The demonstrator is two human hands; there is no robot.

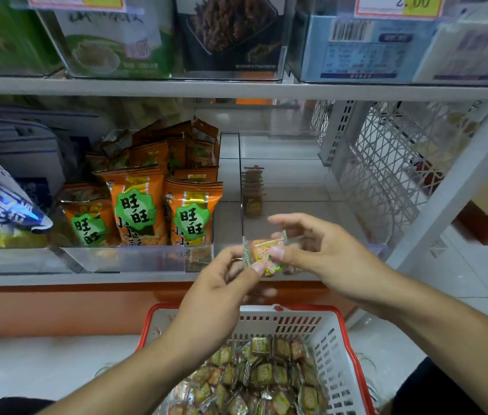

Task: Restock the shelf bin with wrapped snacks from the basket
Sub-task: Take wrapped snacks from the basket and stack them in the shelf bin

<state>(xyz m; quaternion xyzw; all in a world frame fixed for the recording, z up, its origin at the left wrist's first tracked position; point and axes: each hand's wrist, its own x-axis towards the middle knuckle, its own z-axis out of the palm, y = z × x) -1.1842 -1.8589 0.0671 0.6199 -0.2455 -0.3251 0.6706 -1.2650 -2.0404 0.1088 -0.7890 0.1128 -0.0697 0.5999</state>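
A small wrapped snack (pixel 265 253), orange with a green and pink label, hangs in front of the shelf edge, pinched from both sides by my left hand (pixel 221 292) and my right hand (pixel 311 250). Behind it stands a clear shelf bin (pixel 290 181) holding a short upright row of the same snacks (pixel 253 191) against its left wall; most of its floor is bare. Below my arms sits a white basket with a red rim (pixel 338 333), filled with several wrapped snacks (pixel 263 378).
Left of the bin, another clear bin holds several orange snack bags (pixel 135 205); blue and white bags (pixel 0 205) lie further left. A white mesh shelf side (pixel 392 163) closes the right. The upper shelf (pixel 236 88) carries boxed goods with price tags.
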